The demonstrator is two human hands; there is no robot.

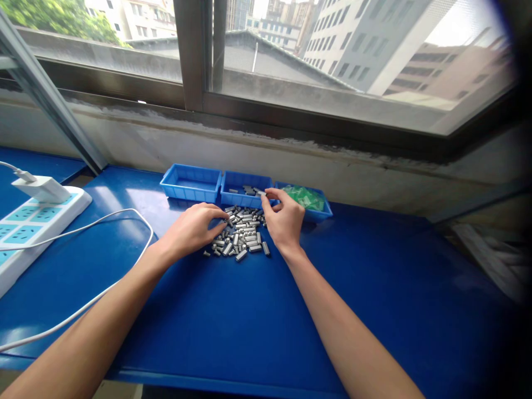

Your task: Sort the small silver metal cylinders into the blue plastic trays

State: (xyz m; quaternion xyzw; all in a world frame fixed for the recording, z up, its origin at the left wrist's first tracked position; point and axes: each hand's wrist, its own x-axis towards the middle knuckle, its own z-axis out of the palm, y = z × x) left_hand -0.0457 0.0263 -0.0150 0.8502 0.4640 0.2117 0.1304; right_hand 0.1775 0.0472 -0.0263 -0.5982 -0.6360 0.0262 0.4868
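A pile of small silver metal pieces (249,235), hex standoffs and short screws, lies on the blue table. At its left edge is my left hand (199,226), thumb and forefinger closed together over the pieces; what is between the fingertips is too small to make out. My right hand (286,217) is raised at the front rim of the middle blue bin (231,195), pinching a metal standoff (261,193). Several similar pieces (249,190) rest inside that bin.
The left blue bin (191,191) stands beside the middle one. In the right blue bin (326,210) is green plastic packaging (305,197). A white power strip (78,200) with a plugged-in charger (41,189) and a white cable (112,214) occupies the left side. Behind is a window wall.
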